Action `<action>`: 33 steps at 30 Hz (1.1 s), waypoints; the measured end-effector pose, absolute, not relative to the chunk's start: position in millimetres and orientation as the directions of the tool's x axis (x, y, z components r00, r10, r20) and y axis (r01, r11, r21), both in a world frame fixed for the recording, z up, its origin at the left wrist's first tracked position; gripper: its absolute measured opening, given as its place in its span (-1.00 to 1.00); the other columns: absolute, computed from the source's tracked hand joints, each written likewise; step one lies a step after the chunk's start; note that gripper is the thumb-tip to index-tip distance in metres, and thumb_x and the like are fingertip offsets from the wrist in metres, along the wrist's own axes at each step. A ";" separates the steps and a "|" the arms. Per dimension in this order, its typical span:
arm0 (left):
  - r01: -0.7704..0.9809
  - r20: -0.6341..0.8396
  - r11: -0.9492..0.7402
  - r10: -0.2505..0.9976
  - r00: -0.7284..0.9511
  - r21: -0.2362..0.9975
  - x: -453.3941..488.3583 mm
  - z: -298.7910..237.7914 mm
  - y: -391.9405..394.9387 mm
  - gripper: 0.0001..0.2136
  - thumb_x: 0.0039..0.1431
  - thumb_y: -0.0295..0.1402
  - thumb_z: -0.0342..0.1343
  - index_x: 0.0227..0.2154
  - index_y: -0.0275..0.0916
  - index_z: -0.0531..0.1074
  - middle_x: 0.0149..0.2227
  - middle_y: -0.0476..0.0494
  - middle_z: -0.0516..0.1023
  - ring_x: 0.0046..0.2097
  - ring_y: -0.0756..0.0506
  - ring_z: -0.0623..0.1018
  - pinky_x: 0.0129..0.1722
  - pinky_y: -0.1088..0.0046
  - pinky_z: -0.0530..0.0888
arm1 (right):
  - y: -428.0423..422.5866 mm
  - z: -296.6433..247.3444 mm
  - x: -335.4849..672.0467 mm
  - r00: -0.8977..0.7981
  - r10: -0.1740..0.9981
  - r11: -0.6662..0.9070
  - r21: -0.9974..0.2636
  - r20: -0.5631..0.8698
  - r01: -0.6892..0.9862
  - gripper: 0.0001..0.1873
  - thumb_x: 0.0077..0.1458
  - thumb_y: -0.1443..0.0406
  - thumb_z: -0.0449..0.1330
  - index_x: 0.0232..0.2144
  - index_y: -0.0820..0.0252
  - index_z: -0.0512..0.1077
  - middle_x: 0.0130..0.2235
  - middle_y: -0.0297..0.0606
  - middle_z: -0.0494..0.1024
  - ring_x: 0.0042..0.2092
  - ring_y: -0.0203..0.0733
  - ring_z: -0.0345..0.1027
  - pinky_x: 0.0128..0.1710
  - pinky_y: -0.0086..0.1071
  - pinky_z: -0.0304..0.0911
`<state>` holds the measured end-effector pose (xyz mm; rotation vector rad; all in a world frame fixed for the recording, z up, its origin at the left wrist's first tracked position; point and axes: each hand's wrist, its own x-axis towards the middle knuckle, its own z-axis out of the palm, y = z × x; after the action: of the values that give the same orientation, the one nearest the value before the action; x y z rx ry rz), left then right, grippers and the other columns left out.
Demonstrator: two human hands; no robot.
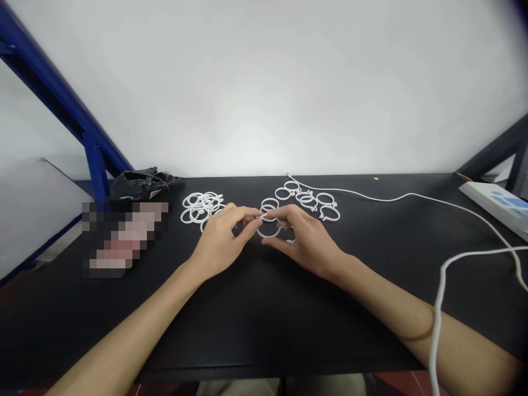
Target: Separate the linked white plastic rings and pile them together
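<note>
"What's in those hands?"

"A white plastic curtain ring, by the look of it. The left hand and right hand meet at its top edge, fingertips pinching it, with the right thumb spread lower down."

"And the others?"

"A tangled heap of rings lies just beyond the left hand, a linked cluster of rings just beyond the right, both on the black table."

"Anything touching the person?"

"A white cable crosses the right forearm."
</note>
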<state>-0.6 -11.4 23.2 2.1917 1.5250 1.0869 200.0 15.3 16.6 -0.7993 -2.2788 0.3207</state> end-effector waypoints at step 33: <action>0.640 0.402 -0.356 0.912 0.080 0.680 -6.0 27.8 -12.7 -0.83 0.11 -0.18 0.24 -0.42 -0.16 0.49 -0.41 0.02 0.53 -0.41 0.00 0.41 -0.39 0.45 0.35 | 18.2 20.7 199.3 -0.461 0.729 0.684 -0.559 0.505 0.469 -0.87 0.22 0.27 0.15 -0.18 0.09 0.45 -0.35 -0.34 0.54 -0.39 -0.32 0.38 -0.36 -0.44 0.30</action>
<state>-6.0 -12.7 27.8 2.0371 1.5436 1.1595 199.3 18.2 20.7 -0.9160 -2.1412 0.4429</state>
